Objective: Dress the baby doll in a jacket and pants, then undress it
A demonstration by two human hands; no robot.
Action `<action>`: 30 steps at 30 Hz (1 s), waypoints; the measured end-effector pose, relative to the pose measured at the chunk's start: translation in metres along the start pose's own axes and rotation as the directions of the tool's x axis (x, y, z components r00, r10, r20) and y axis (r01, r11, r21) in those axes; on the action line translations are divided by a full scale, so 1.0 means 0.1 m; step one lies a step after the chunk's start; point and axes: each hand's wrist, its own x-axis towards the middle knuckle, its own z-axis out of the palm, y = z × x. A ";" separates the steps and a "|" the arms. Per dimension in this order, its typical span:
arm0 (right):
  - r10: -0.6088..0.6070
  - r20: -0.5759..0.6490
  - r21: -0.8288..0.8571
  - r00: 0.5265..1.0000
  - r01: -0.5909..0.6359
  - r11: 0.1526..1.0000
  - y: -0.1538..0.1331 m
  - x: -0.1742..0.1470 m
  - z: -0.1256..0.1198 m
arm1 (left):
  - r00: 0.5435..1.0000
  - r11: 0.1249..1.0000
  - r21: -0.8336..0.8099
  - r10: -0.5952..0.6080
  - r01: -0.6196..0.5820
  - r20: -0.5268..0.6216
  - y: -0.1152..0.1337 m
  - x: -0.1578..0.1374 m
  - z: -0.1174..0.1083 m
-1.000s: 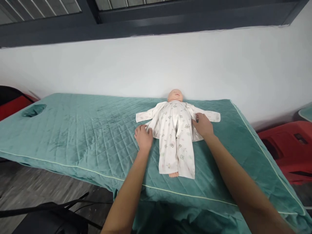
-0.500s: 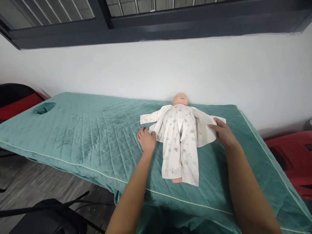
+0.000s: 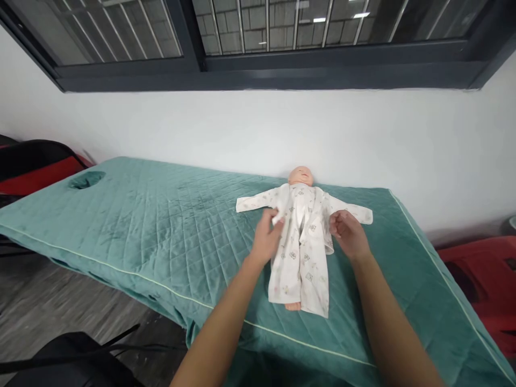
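A baby doll lies on its back on the green quilted bed, head toward the wall. It wears a white printed long-sleeved top with both sleeves stretched out sideways. White printed trousers cover its legs, and a foot shows below one hem. My left hand is at the left edge of the top, thumb and forefinger apart. My right hand is beside the top's right edge, its fingers loosely curled. Whether its fingertips touch the cloth is hard to see.
The green bed cover has a face hole at its far left. Behind it is a white wall under a barred window. Red chairs stand at the right, and a black and red chair at the left.
Both front flaps of the top have gone from spread out to lying in over the doll's body. My hands have moved inward, and the view has tilted up a little.
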 end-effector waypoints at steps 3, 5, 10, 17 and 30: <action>-0.048 -0.224 -0.108 0.974 0.024 0.994 0.12 0.09 0.03 | 0.898 0.919 0.238 0.206 -0.314 0.389 0.16 -0.09 0.06; -0.080 -0.291 -0.190 0.953 0.024 0.981 0.17 0.16 0.06 | 0.839 0.852 0.304 0.247 -0.427 0.485 0.17 -0.13 0.06; -0.049 -0.363 -0.257 0.930 -0.050 0.965 0.14 0.49 0.21 | 0.906 0.929 0.206 0.218 -0.306 0.361 0.11 0.04 0.08; -0.039 -0.142 -0.210 0.989 0.009 0.978 -0.20 0.91 0.54 | 0.935 0.996 -0.061 0.076 -0.058 0.347 0.21 0.72 0.32; -0.155 -0.165 -0.758 0.974 -0.025 0.652 0.09 0.99 0.60 | 0.986 0.958 0.270 -0.126 0.094 0.106 -0.31 1.45 0.68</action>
